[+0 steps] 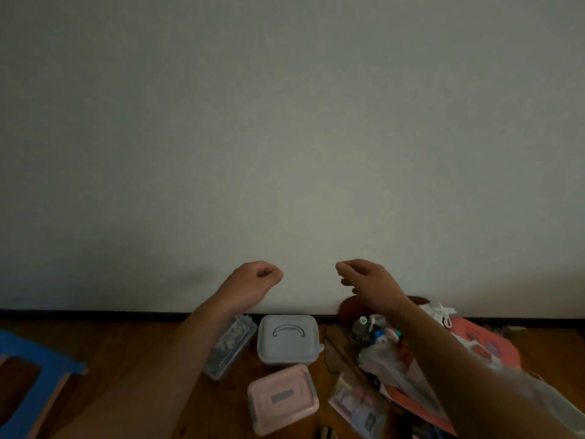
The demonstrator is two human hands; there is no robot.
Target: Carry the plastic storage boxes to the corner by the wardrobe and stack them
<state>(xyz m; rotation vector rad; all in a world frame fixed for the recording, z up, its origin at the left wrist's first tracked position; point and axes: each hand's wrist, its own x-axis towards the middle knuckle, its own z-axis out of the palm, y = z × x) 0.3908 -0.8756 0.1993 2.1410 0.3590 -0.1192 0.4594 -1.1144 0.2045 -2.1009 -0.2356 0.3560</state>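
On the wooden floor the pink-lidded box lies nearest, the grey box with a handle in its lid just behind it by the skirting, and the clear box to their left, partly under the left forearm: 3 boxes, none stacked. A heap of bags lies to their right. Farther off, before the wall, the left hand is clenched on nothing, while the right hand hangs released, its fingers loosely bent.
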